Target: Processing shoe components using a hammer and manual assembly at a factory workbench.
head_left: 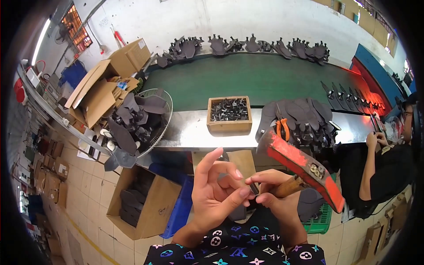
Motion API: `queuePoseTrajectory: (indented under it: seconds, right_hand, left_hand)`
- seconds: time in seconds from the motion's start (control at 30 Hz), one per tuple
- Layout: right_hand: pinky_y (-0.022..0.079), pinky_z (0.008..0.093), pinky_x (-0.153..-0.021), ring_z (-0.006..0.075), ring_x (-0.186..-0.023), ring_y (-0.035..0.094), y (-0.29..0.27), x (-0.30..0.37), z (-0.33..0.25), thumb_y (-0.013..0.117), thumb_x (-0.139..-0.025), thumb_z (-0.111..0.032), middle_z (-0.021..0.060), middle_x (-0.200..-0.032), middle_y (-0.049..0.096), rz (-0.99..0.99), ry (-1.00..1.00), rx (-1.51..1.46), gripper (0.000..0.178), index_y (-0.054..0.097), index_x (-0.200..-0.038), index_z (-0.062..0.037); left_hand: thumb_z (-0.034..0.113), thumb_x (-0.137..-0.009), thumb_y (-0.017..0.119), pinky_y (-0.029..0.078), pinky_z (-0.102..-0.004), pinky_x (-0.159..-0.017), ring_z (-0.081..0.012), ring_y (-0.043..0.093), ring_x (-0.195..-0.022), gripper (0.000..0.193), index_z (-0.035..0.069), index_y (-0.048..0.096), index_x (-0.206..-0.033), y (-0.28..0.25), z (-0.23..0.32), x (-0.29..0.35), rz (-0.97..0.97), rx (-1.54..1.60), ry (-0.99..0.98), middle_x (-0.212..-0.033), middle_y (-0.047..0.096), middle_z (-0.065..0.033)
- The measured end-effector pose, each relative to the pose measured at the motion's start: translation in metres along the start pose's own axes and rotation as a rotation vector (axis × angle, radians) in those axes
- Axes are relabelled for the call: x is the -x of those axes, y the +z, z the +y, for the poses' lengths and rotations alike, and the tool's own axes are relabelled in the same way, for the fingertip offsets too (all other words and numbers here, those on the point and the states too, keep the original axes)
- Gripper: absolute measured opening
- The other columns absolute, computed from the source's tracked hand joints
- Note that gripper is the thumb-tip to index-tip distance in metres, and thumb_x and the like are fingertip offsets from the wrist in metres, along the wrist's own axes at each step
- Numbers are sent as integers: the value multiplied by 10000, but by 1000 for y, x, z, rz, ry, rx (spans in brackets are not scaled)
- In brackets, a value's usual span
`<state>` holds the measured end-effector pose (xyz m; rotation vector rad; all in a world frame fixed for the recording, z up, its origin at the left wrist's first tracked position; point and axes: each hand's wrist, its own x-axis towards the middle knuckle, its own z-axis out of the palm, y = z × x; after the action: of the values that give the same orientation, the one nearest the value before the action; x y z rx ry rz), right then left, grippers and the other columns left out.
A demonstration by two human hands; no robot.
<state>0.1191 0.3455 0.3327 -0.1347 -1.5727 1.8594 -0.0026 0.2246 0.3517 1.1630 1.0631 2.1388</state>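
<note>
My left hand (219,191) is in front of my body, its thumb tip closed on a small dark strip-like part (253,188) and its index finger raised. From the other side, my right thumb and forefinger meet the same part. A hammer (282,152) with a chipped red head lies across my right hand (282,201), its wooden handle in the palm and its head pointing up and right. Beyond the hands, a wooden box (229,126) holds many small black and metallic parts (229,109). Orange-handled pliers (283,128) lie on stacked dark grey sandal soles (299,112).
A green conveyor belt (198,84) runs behind the metal bench edge (183,128). At left are a wire basket (165,119) of soles and a cardboard box (154,205). A green crate (322,221) stands low at right. A co-worker (375,172) sits at far right.
</note>
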Motion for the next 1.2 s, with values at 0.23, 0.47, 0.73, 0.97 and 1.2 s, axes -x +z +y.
queuePoseTrajectory:
  seconds: [0.23,0.47,0.73,0.97,1.2]
  right_hand:
    - [384,203,-551,72,-636,523,3,8,-1,836,-790,-91,131,-1012,695,6,-2,17,322,709,-1062,26]
    - [352,199,-541,41,-614,441,-2,10,9,815,-809,-67,61,-982,691,-12,17,39,284,709,-1067,-16]
    - [354,197,-532,44,-600,464,-3,11,17,846,-771,-89,110,-1008,721,-20,91,-35,298,714,-1021,6]
    - [369,200,-520,46,-597,497,-6,14,22,855,-761,-97,113,-988,727,-20,106,-66,300,716,-1007,6]
    - [431,231,-555,77,-586,529,-10,19,26,836,-811,-210,173,-956,695,-66,112,-30,368,687,-1027,48]
  left_hand:
    - [-97,-889,602,587,-245,-543,-156,648,-715,709,27,243,-1487,8,-2,7,238,310,-236,-1066,471,-88]
    - [-157,-896,580,613,-293,-651,-232,692,-833,687,45,255,-1468,4,-10,21,130,107,-58,-1083,490,-108]
    - [-193,-819,640,608,-397,-729,-314,692,-882,631,19,353,-1339,-15,-16,34,-179,-604,466,-1117,574,-252]
    - [-200,-768,699,609,-350,-636,-309,692,-790,801,72,300,-1407,-23,-14,30,-315,-677,526,-1060,600,-247]
    - [-197,-769,685,611,-343,-545,-337,687,-699,825,78,283,-1435,-28,-13,23,-366,-816,755,-1059,583,-240]
